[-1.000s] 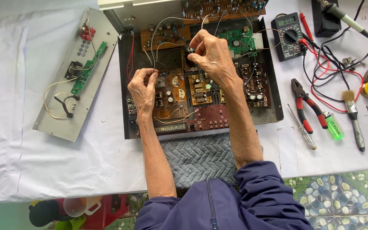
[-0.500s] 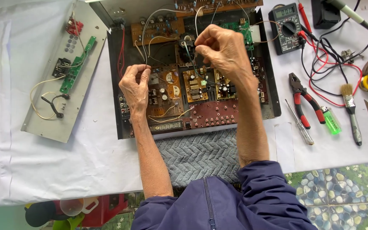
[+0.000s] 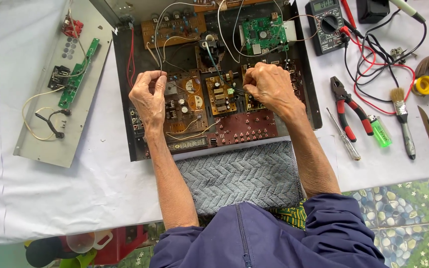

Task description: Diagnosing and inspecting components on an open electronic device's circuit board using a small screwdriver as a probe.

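Note:
An opened black electronics chassis [image 3: 125, 94] lies on the white cloth, filled with brown circuit boards [image 3: 194, 99] and a green board [image 3: 261, 34] at the back. My left hand [image 3: 147, 97] pinches thin grey wires [image 3: 160, 44] that loop up toward the back board. My right hand [image 3: 269, 87] is closed over the middle boards, gripping a thin wire near a small brown board [image 3: 219, 97]. What lies under the right fingers is hidden.
A detached grey front panel [image 3: 50, 114] with a green strip board lies left. Right of the chassis are a multimeter [image 3: 326, 22] with red and black leads, pliers [image 3: 348, 106], a screwdriver [image 3: 343, 136], a green lighter [image 3: 381, 131], a brush [image 3: 403, 119]. A grey towel [image 3: 239, 173] lies in front.
My right hand has come down from the upper wires to the middle boards. The left hand has stayed on its wires. The view has shifted, so everything sits lower and to the left.

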